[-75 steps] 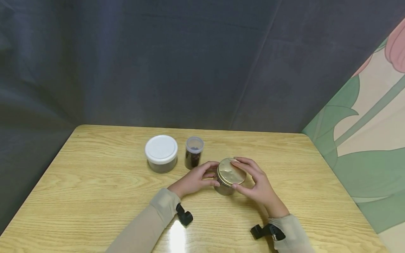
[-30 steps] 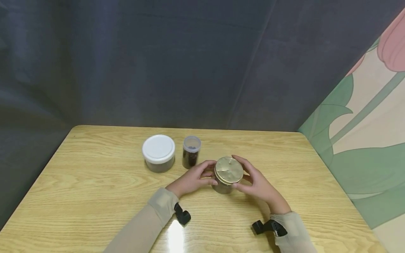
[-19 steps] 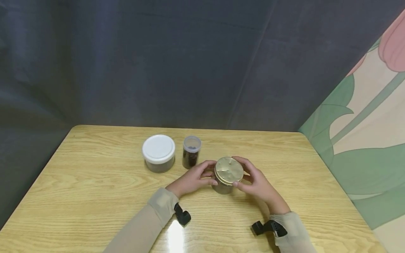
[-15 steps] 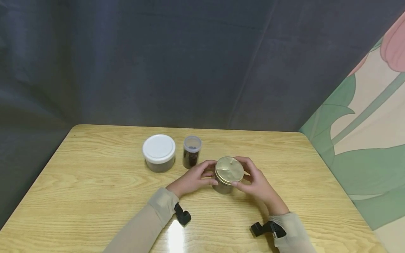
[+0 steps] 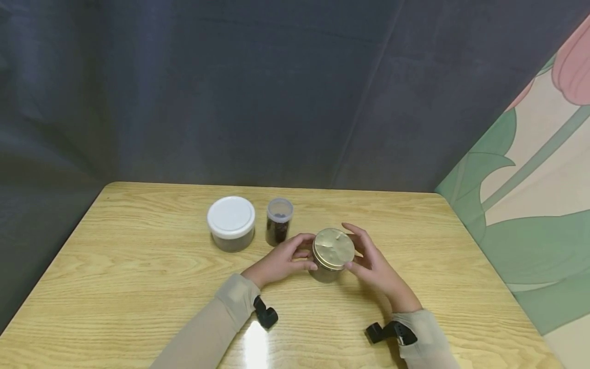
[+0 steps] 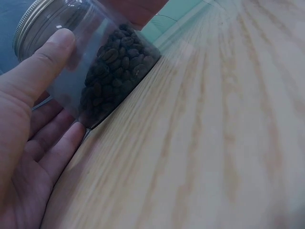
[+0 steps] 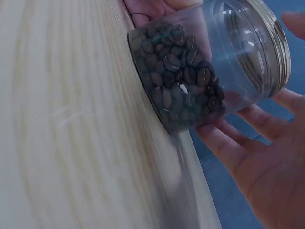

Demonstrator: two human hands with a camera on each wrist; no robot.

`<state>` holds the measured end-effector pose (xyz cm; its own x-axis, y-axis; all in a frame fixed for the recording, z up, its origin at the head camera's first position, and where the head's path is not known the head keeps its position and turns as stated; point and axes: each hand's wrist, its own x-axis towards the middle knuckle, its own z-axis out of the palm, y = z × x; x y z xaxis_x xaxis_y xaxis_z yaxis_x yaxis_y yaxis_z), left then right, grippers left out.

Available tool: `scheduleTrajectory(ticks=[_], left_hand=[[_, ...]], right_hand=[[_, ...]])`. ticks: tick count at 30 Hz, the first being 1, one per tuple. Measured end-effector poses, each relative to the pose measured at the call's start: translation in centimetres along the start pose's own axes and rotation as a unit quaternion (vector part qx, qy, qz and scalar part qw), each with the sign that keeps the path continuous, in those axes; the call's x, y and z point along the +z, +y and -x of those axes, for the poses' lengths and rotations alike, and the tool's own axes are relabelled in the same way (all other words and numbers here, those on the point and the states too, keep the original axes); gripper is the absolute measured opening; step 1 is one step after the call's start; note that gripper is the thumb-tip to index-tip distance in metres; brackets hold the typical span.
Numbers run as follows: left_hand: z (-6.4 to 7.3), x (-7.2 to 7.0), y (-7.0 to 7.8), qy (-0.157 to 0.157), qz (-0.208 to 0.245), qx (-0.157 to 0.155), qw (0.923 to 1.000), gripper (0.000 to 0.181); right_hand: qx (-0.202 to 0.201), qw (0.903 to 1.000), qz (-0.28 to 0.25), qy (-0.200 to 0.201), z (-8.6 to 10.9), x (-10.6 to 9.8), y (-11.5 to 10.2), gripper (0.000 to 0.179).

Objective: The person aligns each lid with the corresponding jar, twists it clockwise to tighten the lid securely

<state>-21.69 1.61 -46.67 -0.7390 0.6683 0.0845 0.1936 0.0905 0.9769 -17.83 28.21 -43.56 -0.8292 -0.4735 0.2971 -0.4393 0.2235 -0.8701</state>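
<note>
A clear jar of coffee beans (image 5: 324, 275) stands upright on the wooden table, its gold screw lid (image 5: 334, 248) on top. My left hand (image 5: 285, 262) grips the jar's left side, with the thumb across the near side and the other fingers round the back. Beans fill the lower part, as the right wrist view shows. My right hand (image 5: 379, 270) is at the jar's right side, its index finger lifted off the lid. In the right wrist view the right thumb (image 7: 294, 25) stands apart from the lid, while other fingers lie against or close behind the jar.
Left of the jar stand a white-lidded tub (image 5: 232, 224) and a narrow clear container (image 5: 278, 222) with dark contents. The narrow container is close behind my left hand. The wooden table (image 5: 138, 287) ends at a dark curtain (image 5: 253, 102); a flowered cloth (image 5: 544, 205) hangs at right.
My right fingers have gone from lying on the lid to round its edge, and now spread away, index finger and thumb loosened. My left hand keeps its grip; the jar stays in place.
</note>
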Motion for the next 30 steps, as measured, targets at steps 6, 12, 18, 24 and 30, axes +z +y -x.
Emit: scheduleTrajectory(ticks=[6, 12, 18, 24, 30], left_hand=[[-0.05, -0.01, -0.08, 0.0, 0.001, 0.0, 1.0, 0.069], [-0.04, -0.04, -0.09, 0.0, -0.001, -0.001, 1.0, 0.069], [-0.11, -0.04, -0.12, 0.001, 0.0, 0.002, 1.0, 0.068], [-0.22, -0.11, -0.36, 0.001, -0.005, 0.009, 0.9999, 0.069], [-0.25, -0.1, -0.4, -0.003, -0.003, 0.009, 1.0, 0.069]], right_hand=[[-0.035, 0.9986, -0.034, -0.021, 0.0, -0.1, -0.01, 0.071], [-0.03, 0.9978, -0.053, -0.024, -0.02, -0.13, 0.34, 0.068], [-0.006, 0.9992, -0.041, 0.0, 0.02, -0.02, 0.63, 0.069], [0.005, 0.9994, -0.029, 0.021, -0.06, 0.21, 0.57, 0.071], [-0.005, 0.9992, -0.038, 0.012, -0.04, 0.07, 0.44, 0.077]])
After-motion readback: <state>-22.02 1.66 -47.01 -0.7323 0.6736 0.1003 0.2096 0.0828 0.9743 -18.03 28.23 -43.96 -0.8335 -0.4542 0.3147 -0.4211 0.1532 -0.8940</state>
